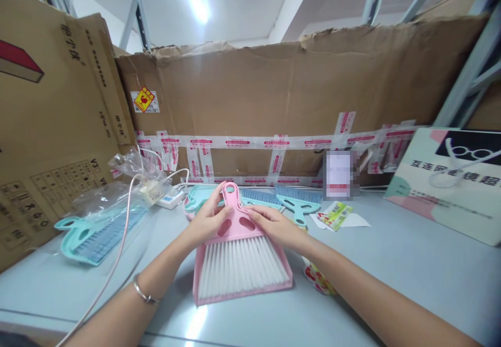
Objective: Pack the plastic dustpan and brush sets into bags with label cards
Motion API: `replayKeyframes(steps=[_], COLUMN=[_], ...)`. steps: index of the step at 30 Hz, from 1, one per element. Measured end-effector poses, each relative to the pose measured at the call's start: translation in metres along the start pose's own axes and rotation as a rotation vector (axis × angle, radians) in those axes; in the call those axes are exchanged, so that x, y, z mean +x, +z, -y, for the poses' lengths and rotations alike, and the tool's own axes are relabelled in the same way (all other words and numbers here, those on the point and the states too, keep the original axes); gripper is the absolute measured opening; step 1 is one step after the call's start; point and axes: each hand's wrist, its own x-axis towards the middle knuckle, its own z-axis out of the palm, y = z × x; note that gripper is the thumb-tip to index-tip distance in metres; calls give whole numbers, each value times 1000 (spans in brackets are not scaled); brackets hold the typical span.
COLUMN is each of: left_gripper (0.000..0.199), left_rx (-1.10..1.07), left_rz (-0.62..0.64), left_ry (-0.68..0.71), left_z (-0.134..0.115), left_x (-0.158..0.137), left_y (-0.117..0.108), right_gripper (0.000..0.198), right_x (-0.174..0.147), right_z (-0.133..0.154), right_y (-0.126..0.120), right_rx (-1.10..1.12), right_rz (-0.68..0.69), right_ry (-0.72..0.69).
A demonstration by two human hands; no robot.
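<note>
We have the pink brush [236, 225] near the middle of the counter [399, 289], its white bristles toward us and its looped handle pointing to the far side. It lies over the pink dustpan [288, 274], whose rim shows beyond the bristles at both sides and along the near edge. Our left hand [209, 216] has a closed grip on the brush's left side by the handle, thumb in front. Our right hand [272, 224] lays its fingers on the brush's right shoulder; we cannot tell how far that grip closes, as its underside is hidden. Just beyond, to the right, we see a turquoise brush [300, 206], with a green-and-yellow packet [335, 216] on its right. At far left, a turquoise set [90, 237] lies in clear plastic, near a white cable [126, 227]. A cardboard box [242, 96] stands across the far side.
</note>
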Motion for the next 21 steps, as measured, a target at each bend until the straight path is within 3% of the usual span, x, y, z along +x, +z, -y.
replayKeyframes(steps=[3,6,21], left_gripper=[49,33,36], left_rx=[171,265,129], left_rz=[26,35,117], left_ry=[-137,-119,-176], left_z=[3,4,5], left_x=[1,2,1], left_y=[-1,0,0], right_gripper=[35,35,35], right_x=[1,1,-1], right_z=[-5,-8,-6], right_y=[5,9,11], right_rx=[-13,-20,-67], right_rz=[-103,-156,-166], right_ry=[-19,-47,-21])
